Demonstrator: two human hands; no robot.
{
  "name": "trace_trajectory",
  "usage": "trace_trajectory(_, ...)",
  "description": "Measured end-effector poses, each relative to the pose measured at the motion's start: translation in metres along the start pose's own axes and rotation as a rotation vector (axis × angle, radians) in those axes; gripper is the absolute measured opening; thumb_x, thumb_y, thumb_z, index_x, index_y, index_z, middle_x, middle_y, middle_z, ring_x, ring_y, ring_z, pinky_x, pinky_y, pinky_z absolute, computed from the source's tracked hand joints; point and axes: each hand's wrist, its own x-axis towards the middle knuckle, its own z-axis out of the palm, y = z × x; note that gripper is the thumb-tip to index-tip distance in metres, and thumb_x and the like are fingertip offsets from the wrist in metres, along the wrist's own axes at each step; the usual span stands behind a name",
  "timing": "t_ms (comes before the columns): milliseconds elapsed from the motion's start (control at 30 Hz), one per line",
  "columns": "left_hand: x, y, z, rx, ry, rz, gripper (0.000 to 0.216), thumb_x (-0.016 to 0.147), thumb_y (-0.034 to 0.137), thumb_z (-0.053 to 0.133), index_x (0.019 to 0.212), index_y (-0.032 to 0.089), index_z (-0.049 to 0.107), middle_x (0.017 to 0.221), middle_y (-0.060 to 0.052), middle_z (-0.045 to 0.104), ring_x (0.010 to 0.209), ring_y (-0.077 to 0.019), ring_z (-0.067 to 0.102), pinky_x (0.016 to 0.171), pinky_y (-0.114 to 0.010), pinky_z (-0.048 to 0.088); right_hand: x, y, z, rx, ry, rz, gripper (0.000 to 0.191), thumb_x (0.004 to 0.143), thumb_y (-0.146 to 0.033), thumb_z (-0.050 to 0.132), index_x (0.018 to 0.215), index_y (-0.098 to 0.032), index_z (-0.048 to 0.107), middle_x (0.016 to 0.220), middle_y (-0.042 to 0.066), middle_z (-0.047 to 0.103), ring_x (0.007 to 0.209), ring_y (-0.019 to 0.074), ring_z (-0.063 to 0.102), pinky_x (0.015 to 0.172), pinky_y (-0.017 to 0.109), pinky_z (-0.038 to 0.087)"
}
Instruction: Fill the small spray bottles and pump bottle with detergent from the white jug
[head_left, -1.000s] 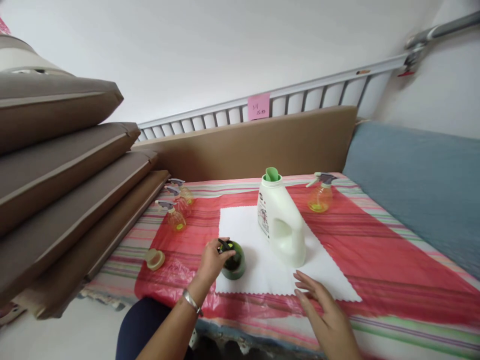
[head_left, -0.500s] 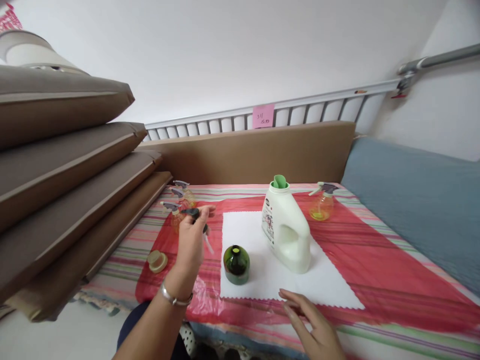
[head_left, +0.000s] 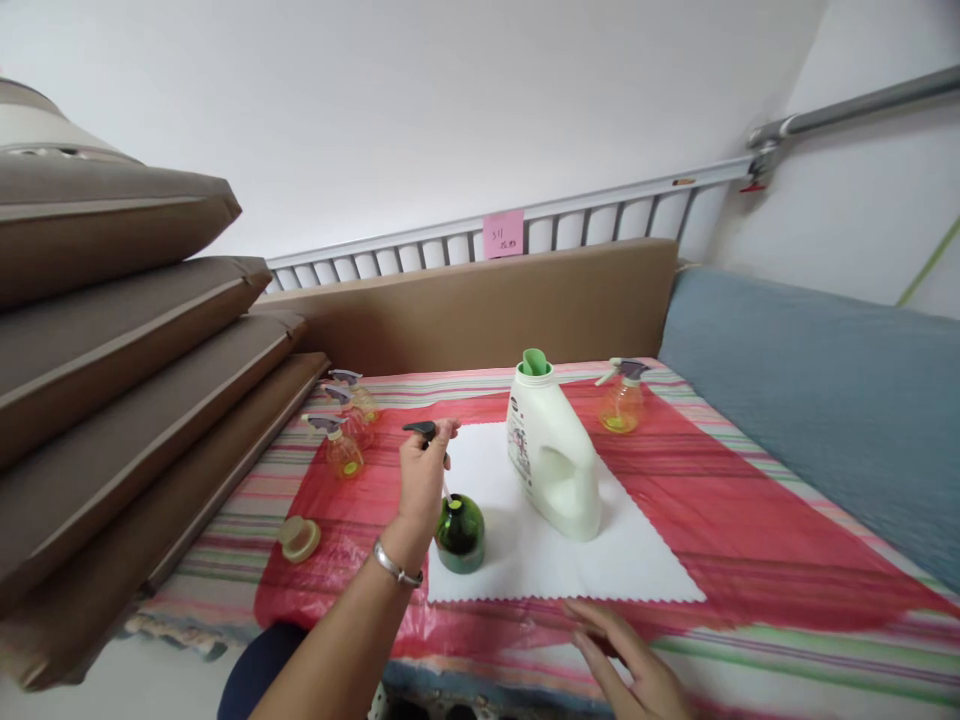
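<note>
My left hand (head_left: pixel 421 475) pinches a black pump head (head_left: pixel 422 430) whose thin tube points down at the mouth of a round dark green bottle (head_left: pixel 460 533). The bottle stands on a white cloth (head_left: pixel 570 540) near its front left corner. A white detergent jug (head_left: pixel 551 455) with a green spout stands behind it on the same cloth. My right hand (head_left: pixel 630 668) rests open, fingers stretched, on the red plastic sheet (head_left: pixel 750 540) near the front edge.
Three small spray bottles (head_left: pixel 341 420) with yellow liquid stand at the left, another spray bottle (head_left: pixel 619 396) at the back right. A beige cap (head_left: pixel 300 538) lies at the left. Stacked brown cushions (head_left: pixel 112 380) rise on the left; a blue mattress (head_left: pixel 817 380) lies right.
My left hand lifted the pump head out of the green bottle, swung it left, and has now brought it back above the bottle's mouth. The right hand slid back slightly.
</note>
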Motion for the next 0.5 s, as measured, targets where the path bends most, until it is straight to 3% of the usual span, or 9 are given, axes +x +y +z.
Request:
trace_trajectory(333, -0.004, -0.029, 0.001, 0.097, -0.040, -0.009, 0.039, 0.074, 0.049, 0.062, 0.086, 0.012, 0.071, 0.077, -0.005, 0.065, 0.053, -0.0081, 0.046, 0.052, -0.022, 0.036, -0.006, 0.008, 0.000, 0.043, -0.003, 0.033, 0.027, 0.080, -0.038, 0.058, 0.103, -0.027, 0.067, 0.099, 0.004, 0.072, 0.089, 0.0192, 0.068, 0.074, 0.021, 0.055)
trace_trajectory(500, -0.012, -0.061, -0.012, 0.162, -0.085, -0.051, 0.042, 0.074, 0.051, 0.060, 0.085, 0.012, 0.071, 0.054, 0.002, 0.054, 0.048, -0.0098, 0.046, 0.047, -0.022, 0.034, -0.009, 0.006, 0.002, 0.067, -0.013, 0.060, 0.024, 0.079, -0.037, 0.058, 0.100, -0.030, 0.068, 0.097, 0.002, 0.073, 0.087, 0.0184, 0.068, 0.071, 0.019, 0.055)
